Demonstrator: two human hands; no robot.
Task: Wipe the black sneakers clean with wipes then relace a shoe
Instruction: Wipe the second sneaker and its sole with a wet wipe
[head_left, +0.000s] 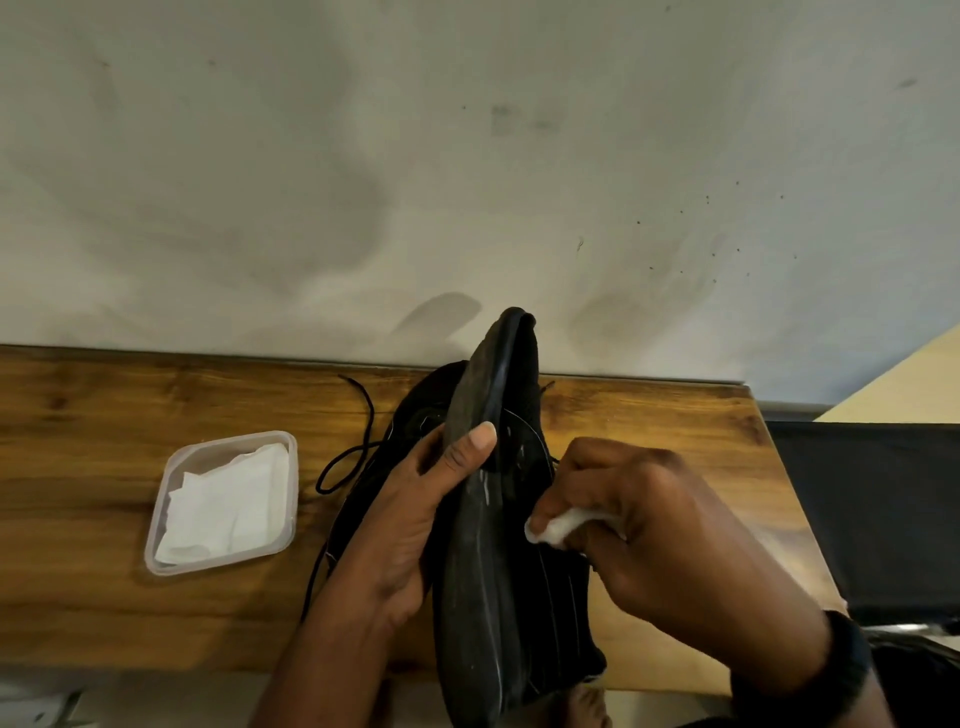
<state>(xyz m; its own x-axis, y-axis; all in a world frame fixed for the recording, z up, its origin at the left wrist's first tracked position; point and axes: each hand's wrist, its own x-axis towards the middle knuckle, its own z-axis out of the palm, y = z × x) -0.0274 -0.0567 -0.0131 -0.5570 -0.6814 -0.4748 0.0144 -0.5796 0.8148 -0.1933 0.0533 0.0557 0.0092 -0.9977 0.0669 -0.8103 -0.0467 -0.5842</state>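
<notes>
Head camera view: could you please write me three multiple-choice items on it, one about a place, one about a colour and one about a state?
1. Where does the clear container of spare wipes stand?
A. on the floor
B. on the wooden table, left of the held sneaker
C. on a chair

2. What colour is the wipe in the right hand?
A. blue
B. yellow
C. white

3. How is the held sneaker?
A. lifted, gripped by the left hand
B. lying untouched
C. inside the container

Answers: B, it sits on the wood left of the shoe; C, the wad pinched there is white; A, the left thumb lies across its sole.
</notes>
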